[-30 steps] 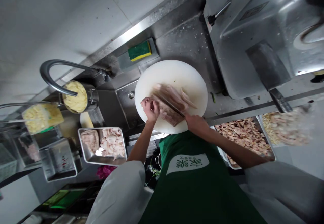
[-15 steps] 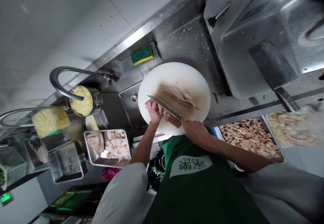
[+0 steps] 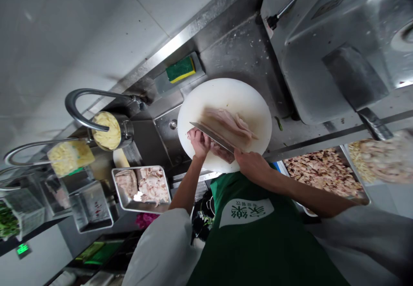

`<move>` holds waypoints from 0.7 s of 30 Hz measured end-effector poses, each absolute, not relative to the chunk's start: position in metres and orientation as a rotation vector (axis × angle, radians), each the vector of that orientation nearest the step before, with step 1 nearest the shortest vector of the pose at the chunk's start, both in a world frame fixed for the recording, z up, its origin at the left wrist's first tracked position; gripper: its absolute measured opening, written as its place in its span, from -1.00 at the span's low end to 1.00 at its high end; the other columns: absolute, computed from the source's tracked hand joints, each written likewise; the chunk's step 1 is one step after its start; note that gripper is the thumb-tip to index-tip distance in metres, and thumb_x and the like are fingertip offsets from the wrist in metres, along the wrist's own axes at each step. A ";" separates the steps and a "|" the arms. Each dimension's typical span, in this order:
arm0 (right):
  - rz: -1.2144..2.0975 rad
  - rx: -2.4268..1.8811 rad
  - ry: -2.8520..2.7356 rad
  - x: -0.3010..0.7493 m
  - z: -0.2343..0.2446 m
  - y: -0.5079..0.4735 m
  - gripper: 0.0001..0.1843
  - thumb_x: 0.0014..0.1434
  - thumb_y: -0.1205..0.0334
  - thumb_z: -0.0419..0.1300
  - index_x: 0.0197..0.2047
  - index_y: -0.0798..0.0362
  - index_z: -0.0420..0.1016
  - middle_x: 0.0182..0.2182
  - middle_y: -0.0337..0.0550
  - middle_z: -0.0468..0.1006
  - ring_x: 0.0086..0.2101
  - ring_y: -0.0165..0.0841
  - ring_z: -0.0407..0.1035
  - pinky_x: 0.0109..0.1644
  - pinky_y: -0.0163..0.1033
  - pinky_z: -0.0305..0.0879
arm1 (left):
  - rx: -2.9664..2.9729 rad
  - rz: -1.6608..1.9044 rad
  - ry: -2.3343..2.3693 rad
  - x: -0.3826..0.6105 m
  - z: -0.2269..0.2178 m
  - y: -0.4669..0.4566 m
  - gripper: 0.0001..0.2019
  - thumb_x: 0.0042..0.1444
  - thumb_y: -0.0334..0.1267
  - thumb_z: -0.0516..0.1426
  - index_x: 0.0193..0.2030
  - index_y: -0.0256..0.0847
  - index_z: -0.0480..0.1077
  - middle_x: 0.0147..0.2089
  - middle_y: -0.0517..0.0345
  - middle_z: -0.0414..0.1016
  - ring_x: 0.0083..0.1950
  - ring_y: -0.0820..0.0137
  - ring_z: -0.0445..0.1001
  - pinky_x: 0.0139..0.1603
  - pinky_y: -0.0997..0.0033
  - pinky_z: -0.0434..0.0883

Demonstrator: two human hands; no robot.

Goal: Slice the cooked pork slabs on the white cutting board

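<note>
On round board (image 3: 226,94): right hand (image 3: 253,165) gripping knife (image 3: 211,136), left hand (image 3: 200,141) fingers curled on meat (image 3: 230,124); blade close, likely nick.

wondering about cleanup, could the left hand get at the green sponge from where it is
Probably not right away. The left hand is pressing meat on the round cutting board, and the knife in the right hand lies just beyond it. The green sponge sits past the board's far edge, otherwise unobstructed.

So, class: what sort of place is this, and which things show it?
Most likely a commercial kitchen: steel counter, trays of cut meat, and a round cutting board where the right hand holds a knife.
</note>
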State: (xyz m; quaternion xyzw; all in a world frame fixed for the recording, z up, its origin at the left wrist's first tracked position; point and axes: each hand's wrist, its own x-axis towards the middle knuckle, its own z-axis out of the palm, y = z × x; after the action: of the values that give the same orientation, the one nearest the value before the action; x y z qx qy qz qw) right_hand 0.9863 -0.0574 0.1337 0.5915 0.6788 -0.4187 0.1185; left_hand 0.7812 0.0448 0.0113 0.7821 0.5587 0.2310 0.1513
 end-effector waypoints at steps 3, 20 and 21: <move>-1.270 1.761 1.955 0.984 0.131 -0.055 -0.57 0.33 0.48 -0.19 0.17 0.25 0.30 -0.16 0.19 0.62 -0.15 -0.11 0.56 -0.18 -0.15 0.40 | 2.247 0.659 1.590 0.780 0.010 0.045 -0.89 0.18 -0.21 0.06 -0.27 -0.16 0.36 -0.11 -0.08 0.38 -0.01 0.14 0.32 0.10 0.03 0.26; -1.308 1.825 1.983 0.980 0.127 -0.042 -0.60 0.34 0.45 -0.18 0.07 0.21 0.40 -0.19 0.17 0.62 -0.21 -0.15 0.55 -0.23 -0.19 0.33 | 2.277 0.759 1.549 0.780 0.008 0.044 -0.79 0.28 -0.15 0.02 -0.16 -0.17 0.43 -0.11 -0.07 0.43 -0.01 0.18 0.37 0.10 0.08 0.27; -1.309 1.825 1.996 0.978 0.125 -0.039 -0.61 0.35 0.43 -0.18 0.06 0.22 0.41 -0.18 0.17 0.62 -0.20 -0.14 0.55 -0.22 -0.19 0.33 | 2.275 0.754 1.545 0.780 0.008 0.044 -0.78 0.28 -0.14 0.02 -0.16 -0.17 0.43 -0.10 -0.08 0.43 -0.01 0.18 0.37 0.10 0.08 0.27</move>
State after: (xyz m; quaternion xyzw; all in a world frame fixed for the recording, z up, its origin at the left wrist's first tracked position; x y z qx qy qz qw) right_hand 0.9783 -0.0394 0.1253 0.6061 0.6627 -0.4345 0.0686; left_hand 0.7800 0.0443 0.0076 0.7896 0.5360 0.2616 0.1445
